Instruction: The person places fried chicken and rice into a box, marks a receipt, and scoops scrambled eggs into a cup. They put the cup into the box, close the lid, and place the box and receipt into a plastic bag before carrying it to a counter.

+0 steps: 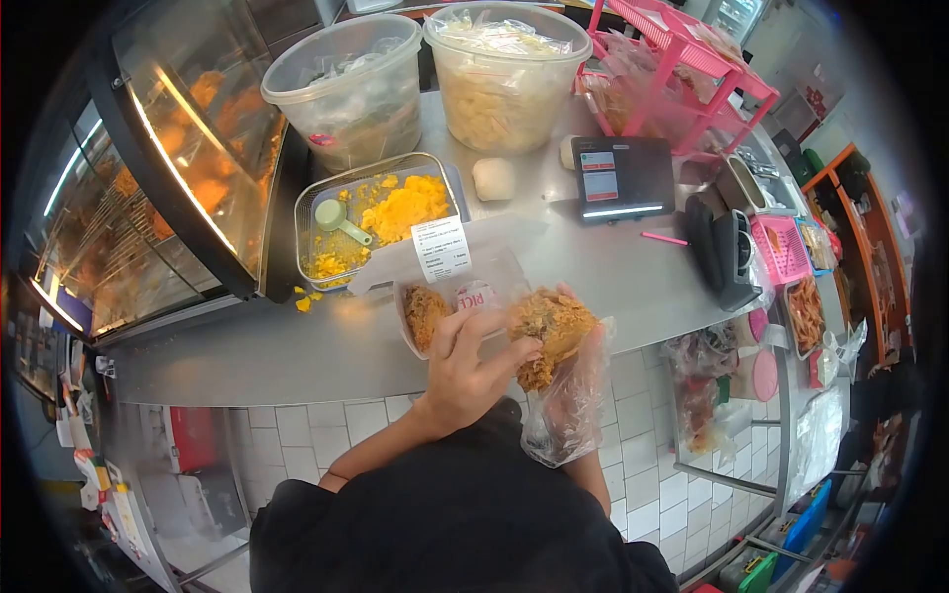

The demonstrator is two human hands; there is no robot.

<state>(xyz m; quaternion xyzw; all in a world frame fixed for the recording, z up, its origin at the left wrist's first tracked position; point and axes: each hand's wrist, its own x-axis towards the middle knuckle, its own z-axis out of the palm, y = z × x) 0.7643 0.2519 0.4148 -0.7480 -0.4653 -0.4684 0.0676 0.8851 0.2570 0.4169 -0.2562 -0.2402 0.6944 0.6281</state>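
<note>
A large piece of fried chicken (556,324) is in my right hand (578,381), which has a clear plastic bag (556,427) around it. My left hand (467,368) is beside the chicken, its fingers bent and apart, with the index fingertip at the chicken's left edge. Under and behind my hands stands an open box (407,331) on the metal counter. Inside it lie another piece of fried chicken (426,314) and a round wrapped packet (474,296) marked RICE. A printed label (441,247) is on the raised lid.
Behind the box, a wire basket (447,163) holds yellow food and a green scoop (341,222). Two large tubs (346,109) stand farther back. A glass food warmer (188,188) is at left; a tablet (625,178), pink rack (682,89) and black device (736,259) are at right.
</note>
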